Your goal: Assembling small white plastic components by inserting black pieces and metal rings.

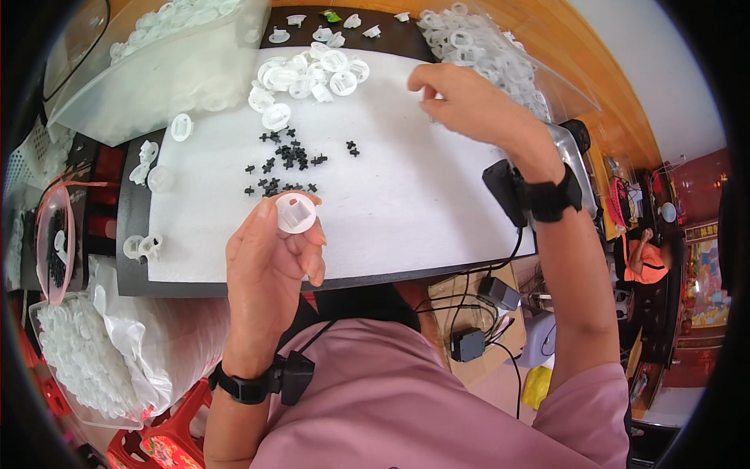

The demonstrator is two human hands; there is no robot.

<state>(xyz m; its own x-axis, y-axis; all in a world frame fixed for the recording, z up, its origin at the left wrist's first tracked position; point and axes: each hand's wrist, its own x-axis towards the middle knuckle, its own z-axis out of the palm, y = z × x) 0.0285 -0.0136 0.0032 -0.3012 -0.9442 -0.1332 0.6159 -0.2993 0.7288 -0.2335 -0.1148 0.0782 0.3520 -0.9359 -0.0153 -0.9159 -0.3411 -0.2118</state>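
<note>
That little round white plastic cap (pixel 296 213) pinched by its rim in the left hand (pixel 269 270) over the desk (pixel 406 203) looks featherlight, stiff and a bit slick, while the right hand (pixel 461 102), fingers curled, reaches into the pile of clear plastic rings (pixel 476 43).

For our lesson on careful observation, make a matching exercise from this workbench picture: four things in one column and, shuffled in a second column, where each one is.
Things:
1. white round cap
2. small black cross pieces
3. right hand
4. pink bowl

Places:
A. at the far left edge of the table
B. held in the left hand
C. by the clear bag of white parts
D. scattered on the white mat

Pairs: 1-B, 2-D, 3-C, 4-A
</note>
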